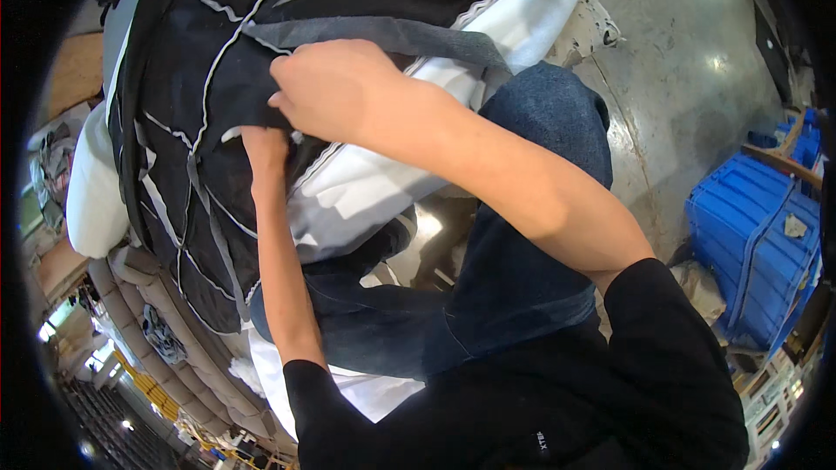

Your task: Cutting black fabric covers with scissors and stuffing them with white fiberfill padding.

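Observation:
A large black fabric cover [231, 78] with white piping seams and grey strips spreads before me, bordered by white cloth [366, 183]. My right hand [335, 83] is closed over the cover, knuckles up and fingertips curled in toward the black fabric. What it grips, if anything, is hidden. Just below it, my left hand [266, 144] reaches up to the cover, and its fingers disappear under the black fabric. A loose grey strip [383, 35] runs past the right hand's far side. One small white end [231, 133] pokes out beside the left hand.
My knees in blue jeans [549, 122] are bent close under the work. Blue plastic crates [749, 226] stand at the right on the grey concrete floor [688, 61]. Brown padded cushions [165, 339] lie at the lower left, near a white roll [91, 191].

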`<state>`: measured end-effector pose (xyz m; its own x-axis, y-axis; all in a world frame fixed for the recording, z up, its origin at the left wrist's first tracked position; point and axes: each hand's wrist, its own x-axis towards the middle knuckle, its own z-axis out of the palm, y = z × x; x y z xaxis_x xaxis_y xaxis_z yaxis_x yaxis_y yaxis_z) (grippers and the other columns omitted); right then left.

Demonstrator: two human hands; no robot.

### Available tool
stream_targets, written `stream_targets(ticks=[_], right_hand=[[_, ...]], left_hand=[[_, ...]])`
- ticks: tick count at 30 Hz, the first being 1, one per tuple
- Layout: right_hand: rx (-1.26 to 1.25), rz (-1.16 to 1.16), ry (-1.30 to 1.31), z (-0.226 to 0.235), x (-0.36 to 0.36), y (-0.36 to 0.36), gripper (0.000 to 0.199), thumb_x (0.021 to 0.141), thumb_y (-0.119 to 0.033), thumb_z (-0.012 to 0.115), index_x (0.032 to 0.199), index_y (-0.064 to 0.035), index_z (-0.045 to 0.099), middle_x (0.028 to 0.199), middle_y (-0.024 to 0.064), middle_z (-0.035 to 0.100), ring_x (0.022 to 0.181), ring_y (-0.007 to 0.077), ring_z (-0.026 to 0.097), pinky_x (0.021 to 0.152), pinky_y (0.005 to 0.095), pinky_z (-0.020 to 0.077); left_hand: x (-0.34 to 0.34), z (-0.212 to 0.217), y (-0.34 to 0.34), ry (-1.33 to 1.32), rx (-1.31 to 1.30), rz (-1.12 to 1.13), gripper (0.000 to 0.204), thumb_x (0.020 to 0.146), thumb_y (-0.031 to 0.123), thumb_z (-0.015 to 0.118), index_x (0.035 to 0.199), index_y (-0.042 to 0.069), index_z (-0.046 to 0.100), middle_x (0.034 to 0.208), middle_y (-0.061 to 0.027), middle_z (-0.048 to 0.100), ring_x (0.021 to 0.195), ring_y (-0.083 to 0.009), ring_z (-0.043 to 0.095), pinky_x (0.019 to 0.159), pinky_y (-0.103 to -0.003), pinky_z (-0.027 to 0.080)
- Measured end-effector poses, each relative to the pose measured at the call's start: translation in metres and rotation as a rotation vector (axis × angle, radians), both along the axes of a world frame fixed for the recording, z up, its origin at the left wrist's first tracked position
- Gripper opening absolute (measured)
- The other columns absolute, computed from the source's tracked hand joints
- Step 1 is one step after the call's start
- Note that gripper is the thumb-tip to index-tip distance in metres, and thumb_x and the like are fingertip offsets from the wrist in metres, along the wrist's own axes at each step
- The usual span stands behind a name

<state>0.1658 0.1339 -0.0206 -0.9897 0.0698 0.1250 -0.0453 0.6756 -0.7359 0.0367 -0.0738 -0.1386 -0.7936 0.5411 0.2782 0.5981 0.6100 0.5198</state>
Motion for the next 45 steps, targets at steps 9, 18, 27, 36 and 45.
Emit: stream_targets(ticks=[9,18,27,36,45], right_hand=[[0.005,-0.067,0.128,-0.015,0.000,0.006,0.028,0.084,-0.030,0.065,0.084,-0.0020,0.067,0.079,0.0171,0.068,0.077,0.0343,0.069,0.067,0.0422,0.0545],[0.001,0.036,0.018,-0.008,-0.003,-0.002,0.027,0.085,-0.028,0.063,0.085,-0.0015,0.069,0.082,0.0181,0.069,0.081,0.0355,0.068,0.071,0.0448,0.0539],[0.037,0.019,-0.002,-0.008,-0.005,0.005,0.026,0.087,-0.024,0.059,0.084,-0.0007,0.069,0.083,0.0210,0.068,0.085,0.0377,0.067,0.073,0.0473,0.0532],[0.070,0.047,-0.110,-0.012,-0.003,0.004,0.026,0.088,-0.027,0.060,0.094,-0.0031,0.069,0.093,0.0170,0.070,0.092,0.0351,0.066,0.079,0.0444,0.0531],[0.066,0.086,-0.018,-0.016,-0.008,0.003,0.025,0.084,-0.024,0.060,0.082,-0.0017,0.071,0.082,0.0180,0.069,0.082,0.0355,0.068,0.072,0.0433,0.0543]], left_hand=[[0.006,0.000,0.003,-0.034,-0.316,-0.120,0.032,0.093,0.014,0.049,0.117,-0.004,0.059,0.113,-0.0207,0.065,0.103,-0.0370,0.062,0.089,-0.041,0.046],[-0.034,0.007,0.018,-0.026,-0.667,-0.131,0.031,0.093,0.013,0.049,0.118,-0.004,0.058,0.117,-0.0206,0.063,0.108,-0.0363,0.060,0.091,-0.041,0.045],[0.097,0.075,-0.017,0.026,-0.235,-0.196,0.038,0.095,0.013,0.052,0.130,-0.001,0.054,0.138,-0.0209,0.050,0.130,-0.0352,0.045,0.108,-0.040,0.033],[0.051,0.052,0.023,-0.860,0.404,0.150,0.025,0.093,0.023,0.065,0.076,0.010,0.053,0.071,0.0062,0.046,0.065,-0.0036,0.038,0.059,-0.022,0.029],[0.035,0.031,0.016,-0.467,0.150,-0.057,0.021,0.095,0.019,0.060,0.092,-0.002,0.060,0.083,0.0018,0.055,0.076,-0.0076,0.048,0.068,-0.024,0.040]])
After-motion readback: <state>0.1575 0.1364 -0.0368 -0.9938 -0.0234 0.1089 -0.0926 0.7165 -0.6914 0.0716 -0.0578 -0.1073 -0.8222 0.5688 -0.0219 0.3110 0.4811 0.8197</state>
